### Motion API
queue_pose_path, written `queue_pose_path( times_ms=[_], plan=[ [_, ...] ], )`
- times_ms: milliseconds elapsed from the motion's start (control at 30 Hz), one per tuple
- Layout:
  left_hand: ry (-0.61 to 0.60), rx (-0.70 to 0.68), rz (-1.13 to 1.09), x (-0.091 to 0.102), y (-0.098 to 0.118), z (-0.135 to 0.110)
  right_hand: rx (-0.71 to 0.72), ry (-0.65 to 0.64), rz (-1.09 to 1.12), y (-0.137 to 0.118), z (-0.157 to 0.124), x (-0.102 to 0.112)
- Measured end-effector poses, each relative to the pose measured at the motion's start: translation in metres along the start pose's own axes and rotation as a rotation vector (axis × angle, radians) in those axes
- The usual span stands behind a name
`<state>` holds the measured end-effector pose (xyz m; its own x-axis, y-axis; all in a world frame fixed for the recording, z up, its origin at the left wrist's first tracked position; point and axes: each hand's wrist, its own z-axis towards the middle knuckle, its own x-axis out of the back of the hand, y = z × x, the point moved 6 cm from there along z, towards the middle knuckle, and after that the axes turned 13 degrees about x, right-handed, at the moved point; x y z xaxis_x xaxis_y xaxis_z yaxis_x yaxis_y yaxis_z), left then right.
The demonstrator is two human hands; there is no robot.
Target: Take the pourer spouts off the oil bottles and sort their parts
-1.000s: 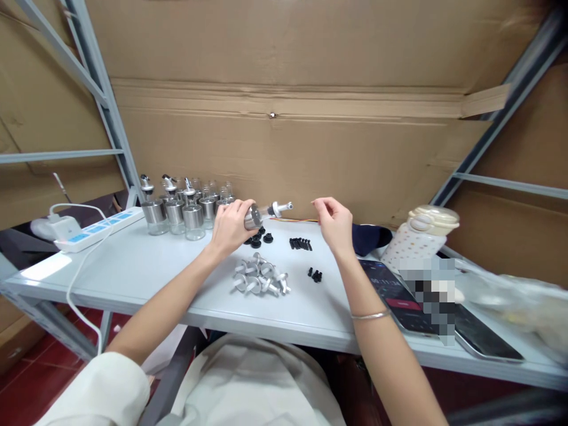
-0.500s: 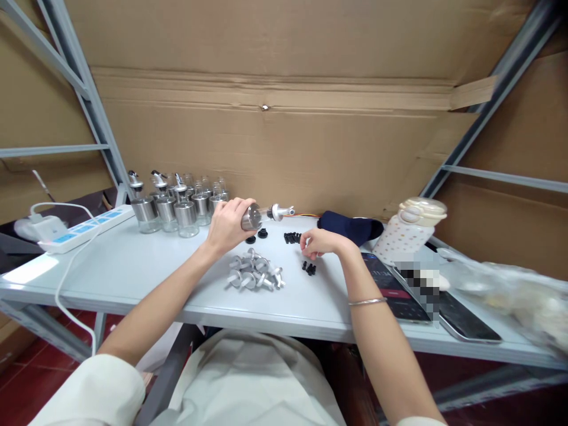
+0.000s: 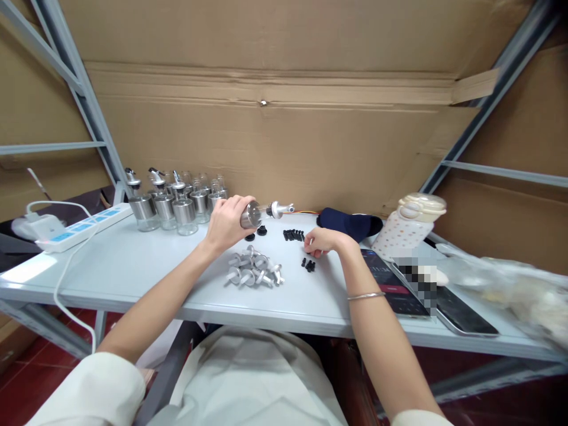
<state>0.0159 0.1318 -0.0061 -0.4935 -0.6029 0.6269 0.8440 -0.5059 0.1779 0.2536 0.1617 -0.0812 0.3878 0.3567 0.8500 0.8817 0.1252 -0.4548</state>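
Note:
My left hand [image 3: 228, 223] is wrapped round a glass oil bottle [image 3: 251, 215] with a steel sleeve. It lies sideways in the air, its silver pour spout [image 3: 280, 209] pointing right. Over the table my right hand [image 3: 323, 241] has its fingertips pinched together; what they hold, if anything, is hidden. Just left of it is a row of small black pieces [image 3: 293, 235], and a smaller black cluster [image 3: 309, 265] lies below it. Silver spout parts [image 3: 252, 269] are heaped between my forearms. Two round black stoppers [image 3: 262, 230] sit under the bottle.
Several steel-sleeved bottles [image 3: 184, 213] stand at the back left, some with spouts. A power strip [image 3: 84, 228] with a white cable lies at the left. On the right are a dark blue cap [image 3: 348, 223], a dotted flask [image 3: 403, 228], phones [image 3: 465, 313] and a plastic bag [image 3: 510, 290].
My right hand has moved slightly right and its fingertips have drawn closer together. The left hand keeps the bottle sideways in nearly the same place. The view has shifted a little.

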Motion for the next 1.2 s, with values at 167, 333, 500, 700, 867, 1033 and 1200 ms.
queue_pose_path(
  times_ms=[167,333,500,700,867,1033,1200],
  plan=[
    [0.006,-0.003,-0.006,0.001,0.001,0.0,0.012,-0.016,0.003,0.003,0.002,-0.001],
    [0.026,-0.015,-0.008,0.002,0.002,0.0,-0.01,-0.019,0.024,0.005,0.001,-0.001],
    [0.022,-0.017,-0.01,0.001,0.001,0.0,-0.003,-0.039,0.04,0.005,0.001,-0.002],
    [0.025,-0.031,-0.006,0.0,0.001,-0.001,0.062,-0.126,0.071,-0.005,-0.002,-0.007],
    [0.055,-0.052,-0.005,0.002,0.002,-0.001,0.07,-0.16,0.067,-0.008,-0.004,-0.008],
    [0.058,-0.051,0.0,0.001,0.001,-0.001,0.108,-0.121,0.066,-0.01,-0.003,-0.005],
    [0.036,-0.041,0.018,-0.002,0.0,-0.001,0.215,-0.036,0.083,-0.019,-0.003,0.0]
  ],
)
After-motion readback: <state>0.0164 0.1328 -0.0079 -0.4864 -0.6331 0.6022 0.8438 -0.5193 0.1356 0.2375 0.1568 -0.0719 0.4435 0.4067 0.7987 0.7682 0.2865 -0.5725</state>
